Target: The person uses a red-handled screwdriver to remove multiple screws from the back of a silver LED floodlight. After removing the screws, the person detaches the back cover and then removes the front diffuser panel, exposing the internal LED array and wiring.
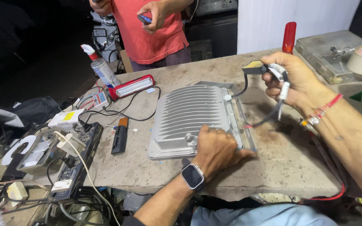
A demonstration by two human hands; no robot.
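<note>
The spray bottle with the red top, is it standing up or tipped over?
Standing up. The spray bottle is a little tilted in the view, its red-and-white nozzle on top, near the workbench's far-left edge.
</note>
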